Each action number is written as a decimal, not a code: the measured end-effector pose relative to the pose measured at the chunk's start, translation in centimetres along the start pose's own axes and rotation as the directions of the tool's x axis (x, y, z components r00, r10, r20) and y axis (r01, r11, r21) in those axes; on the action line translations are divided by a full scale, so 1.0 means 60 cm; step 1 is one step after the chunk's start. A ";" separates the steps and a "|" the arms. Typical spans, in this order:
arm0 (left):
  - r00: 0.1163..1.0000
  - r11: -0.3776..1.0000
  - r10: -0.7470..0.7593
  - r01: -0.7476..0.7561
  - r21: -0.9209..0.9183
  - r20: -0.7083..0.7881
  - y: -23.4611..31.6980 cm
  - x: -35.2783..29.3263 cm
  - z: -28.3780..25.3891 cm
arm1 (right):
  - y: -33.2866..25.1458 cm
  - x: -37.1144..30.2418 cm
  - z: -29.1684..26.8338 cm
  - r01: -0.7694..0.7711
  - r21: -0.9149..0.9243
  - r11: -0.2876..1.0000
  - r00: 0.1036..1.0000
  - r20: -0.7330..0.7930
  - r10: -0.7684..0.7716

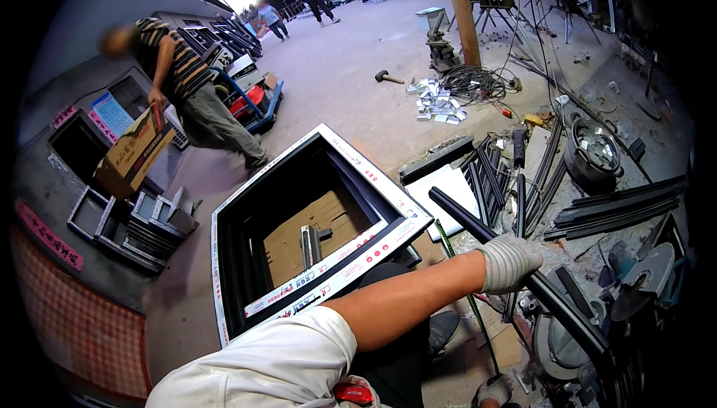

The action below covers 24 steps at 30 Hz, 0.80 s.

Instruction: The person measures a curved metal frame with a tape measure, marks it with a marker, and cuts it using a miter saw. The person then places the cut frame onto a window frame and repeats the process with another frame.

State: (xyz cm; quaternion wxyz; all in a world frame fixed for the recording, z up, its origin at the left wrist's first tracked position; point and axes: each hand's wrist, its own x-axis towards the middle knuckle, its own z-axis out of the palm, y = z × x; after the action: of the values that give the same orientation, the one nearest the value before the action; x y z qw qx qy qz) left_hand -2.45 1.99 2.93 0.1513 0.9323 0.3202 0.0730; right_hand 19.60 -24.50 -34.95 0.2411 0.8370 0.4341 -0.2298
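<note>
Stretched across the middle, my left arm ends in a pale striped work glove. My left hand (512, 264) is closed around a long black profile bar (571, 317), which slants from the upper left down to the lower right. Low at the bottom edge, my gloved right hand (493, 391) shows only in part; its fingers are too small and dark to read. A thin dark strip (478, 318) runs down to it. Left of my arm lies a rectangular window frame (418, 223) with white printed film and black inner edges. A red object (352, 393) shows beside my white clothing.
Black profiles (620, 210), a metal pot (594, 146) and a cutting saw's round disc (650, 277) crowd the right. Silver metal pieces (437, 102), coiled cable (478, 83) and a mallet (388, 77) lie farther off. At left, a person carries a cardboard box (134, 154) near a blue cart (263, 118).
</note>
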 end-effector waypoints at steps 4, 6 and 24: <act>0.999 0.999 -0.016 0.017 -0.028 0.038 0.000 0.009 0.005 | 0.004 0.032 0.042 0.074 -0.036 0.997 0.997 -0.006 -0.074; 0.999 0.999 -0.020 0.021 -0.027 0.043 -0.002 0.010 0.010 | -0.002 0.033 0.043 0.089 0.012 0.996 0.996 0.003 -0.089; 0.998 0.999 -0.053 0.053 -0.013 0.042 -0.013 0.008 0.016 | -0.038 0.023 0.014 0.416 0.595 0.688 0.900 -0.161 -0.405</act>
State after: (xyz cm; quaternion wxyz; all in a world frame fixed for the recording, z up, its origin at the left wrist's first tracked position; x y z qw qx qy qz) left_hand -2.28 2.65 1.76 0.1662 0.9238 0.3410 0.0517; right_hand 18.23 -23.00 -36.91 -0.1061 0.7524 0.5130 -0.3993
